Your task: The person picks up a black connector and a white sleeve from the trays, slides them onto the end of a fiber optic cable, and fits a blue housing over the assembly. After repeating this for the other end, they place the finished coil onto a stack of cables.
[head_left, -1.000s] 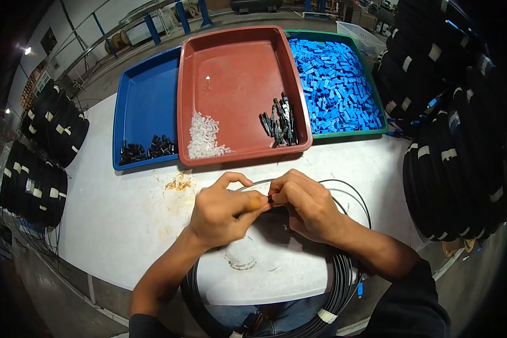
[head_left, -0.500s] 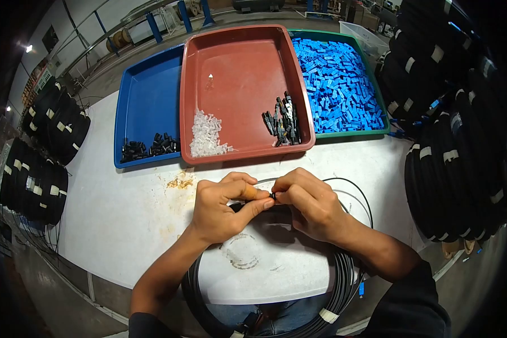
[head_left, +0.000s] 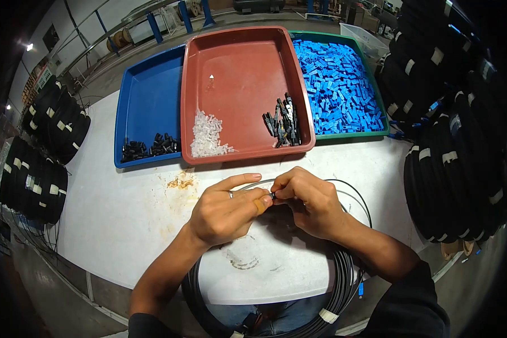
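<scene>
In the head view my left hand (head_left: pixel 222 213) and my right hand (head_left: pixel 312 203) meet above the near middle of the white table. Their fingertips pinch a small black connector part (head_left: pixel 273 196), mostly hidden by the fingers. My left index finger sticks out straight, while the thumb and other fingers stay closed on the part. The right thumb and forefinger grip its right side. A coil of black cable (head_left: pixel 343 273) lies around and below my hands, hanging over the table's front edge. One thin loop of it arcs behind my right hand.
Behind my hands stand a blue tray (head_left: pixel 150 96) with black sleeves, a red tray (head_left: pixel 242 67) with clear pieces and black connectors, and a green tray (head_left: pixel 352 135) full of blue clips. Cable coils are stacked at left (head_left: pixel 34 183) and right (head_left: pixel 448 174).
My left hand has turned slightly; its index finger has come off the pinch and now points out straight. The right hand has stayed almost in place on the connector part.
</scene>
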